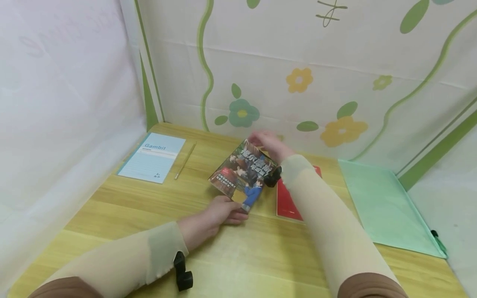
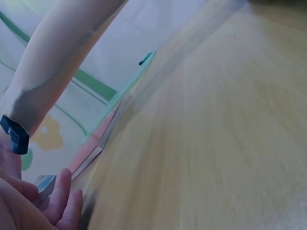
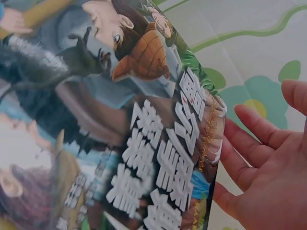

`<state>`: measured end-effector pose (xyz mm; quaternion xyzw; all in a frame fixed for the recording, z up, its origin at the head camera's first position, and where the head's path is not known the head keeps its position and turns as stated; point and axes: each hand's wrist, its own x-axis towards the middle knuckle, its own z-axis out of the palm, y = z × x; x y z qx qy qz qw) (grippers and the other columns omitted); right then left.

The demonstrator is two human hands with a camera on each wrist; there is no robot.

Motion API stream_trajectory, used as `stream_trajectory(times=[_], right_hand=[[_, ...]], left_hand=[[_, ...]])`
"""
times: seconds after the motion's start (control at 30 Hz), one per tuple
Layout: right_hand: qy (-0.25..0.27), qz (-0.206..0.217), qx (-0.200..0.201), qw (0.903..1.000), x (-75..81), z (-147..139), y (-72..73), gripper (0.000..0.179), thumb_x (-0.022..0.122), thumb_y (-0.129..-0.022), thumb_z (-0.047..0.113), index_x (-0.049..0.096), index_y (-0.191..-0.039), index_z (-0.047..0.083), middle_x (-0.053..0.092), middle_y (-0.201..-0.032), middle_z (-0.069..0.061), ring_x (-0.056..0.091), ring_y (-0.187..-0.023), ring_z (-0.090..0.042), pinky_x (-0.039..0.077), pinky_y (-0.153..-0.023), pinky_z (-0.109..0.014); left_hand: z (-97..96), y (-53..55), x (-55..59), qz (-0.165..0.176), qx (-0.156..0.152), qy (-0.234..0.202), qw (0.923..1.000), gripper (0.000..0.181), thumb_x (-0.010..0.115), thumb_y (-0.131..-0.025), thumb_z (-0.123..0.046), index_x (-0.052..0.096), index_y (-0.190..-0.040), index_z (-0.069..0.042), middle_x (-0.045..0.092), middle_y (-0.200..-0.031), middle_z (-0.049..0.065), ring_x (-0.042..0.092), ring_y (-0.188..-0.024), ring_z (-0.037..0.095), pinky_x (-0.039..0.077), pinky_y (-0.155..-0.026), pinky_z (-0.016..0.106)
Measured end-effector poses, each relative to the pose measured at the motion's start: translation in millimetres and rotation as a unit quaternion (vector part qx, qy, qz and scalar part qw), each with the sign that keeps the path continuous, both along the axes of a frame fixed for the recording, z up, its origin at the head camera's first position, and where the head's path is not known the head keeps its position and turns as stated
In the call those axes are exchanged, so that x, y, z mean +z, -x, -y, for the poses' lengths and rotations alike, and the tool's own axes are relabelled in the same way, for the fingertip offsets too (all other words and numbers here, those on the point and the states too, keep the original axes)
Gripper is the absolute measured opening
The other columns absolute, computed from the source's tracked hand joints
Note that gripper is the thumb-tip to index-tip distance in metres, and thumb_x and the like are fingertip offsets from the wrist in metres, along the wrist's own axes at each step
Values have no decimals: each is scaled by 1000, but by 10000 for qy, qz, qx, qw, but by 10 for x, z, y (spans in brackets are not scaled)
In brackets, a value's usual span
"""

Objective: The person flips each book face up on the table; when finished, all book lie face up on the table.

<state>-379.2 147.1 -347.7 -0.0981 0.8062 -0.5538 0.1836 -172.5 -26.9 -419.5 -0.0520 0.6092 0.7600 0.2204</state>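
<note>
A comic-style book (image 1: pixel 240 171) with a colourful illustrated cover and white Chinese title is tilted up above the middle of the wooden table. My left hand (image 1: pixel 218 213) pinches its near corner, thumb on the cover and fingers underneath. At the far top edge is my right hand (image 1: pixel 270 144). In the right wrist view the fingers of that right hand (image 3: pixel 268 167) are loosely extended, fingertips right at the book's edge, with the thumb standing away from the cover. The left wrist view shows just a small corner of the book (image 2: pixel 45 184) between the left fingers.
A red book (image 1: pixel 287 203) lies right of the hands, partly hidden under the right forearm. Farther right is a mint-green zip pouch (image 1: pixel 387 203). A light-blue notebook (image 1: pixel 156 157) and a pencil (image 1: pixel 185 161) lie at the left. Floral fabric (image 1: pixel 268 49) walls the table's back.
</note>
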Motion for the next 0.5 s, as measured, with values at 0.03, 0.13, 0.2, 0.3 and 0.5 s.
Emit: stream_trajectory(times=[0.03,0.13,0.2,0.3,0.5], right_hand=[[-55,2,35,10000,-6,7,-2,45,40,-107,35,57,-126,-2,59,-131,-16,51,-123,-30,31,-110,-50],[-173,4,154,9997,-19,39,-10,45,39,-107,34,57,-128,-2,59,-132,-15,50,-124,-30,29,-112,-50],[-236,21,230,9995,-31,67,-10,46,39,-107,35,57,-129,-1,58,-133,-14,50,-126,-30,28,-113,-50],[-314,75,291,9991,-40,116,-22,50,38,-107,39,56,-131,0,58,-134,-12,49,-127,-29,25,-114,-51],[-492,147,354,9981,-75,204,-32,53,37,-106,45,56,-132,3,59,-133,-10,50,-126,-28,22,-115,-53]], left_hand=[[-5,-3,-7,16,-48,-2,10000,27,50,-100,-5,53,-117,16,68,-103,29,72,-90,32,59,-79,41],[-15,-20,-30,53,-186,-8,9998,32,43,-104,-9,50,-120,18,67,-107,30,70,-94,33,59,-80,40],[-18,-34,-44,84,-240,-15,9997,34,40,-105,-10,49,-122,18,66,-110,30,70,-96,34,59,-81,40],[-17,-55,-45,144,-263,-40,9995,36,37,-106,-11,49,-123,18,66,-112,30,70,-96,33,59,-81,40],[-14,-83,-13,264,-331,-164,9990,39,31,-107,-12,49,-125,18,65,-115,29,69,-100,34,58,-83,42]])
